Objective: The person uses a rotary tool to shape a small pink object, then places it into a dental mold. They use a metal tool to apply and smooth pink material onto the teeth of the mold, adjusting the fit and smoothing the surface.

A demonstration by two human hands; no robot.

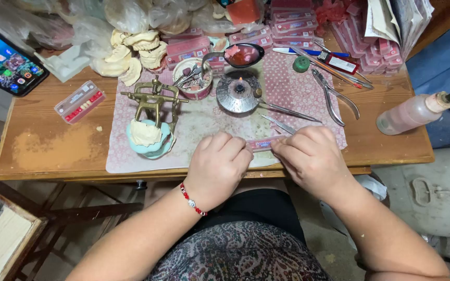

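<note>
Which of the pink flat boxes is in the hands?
The pink strip box, held between the left hand and right hand at the table's near edge; the others sit stacked at the back.

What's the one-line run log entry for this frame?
left hand: grips pink strip | right hand: grips same strip | strip: over cloth mat at table front edge | burner: lit | articulator: left, untouched
</note>
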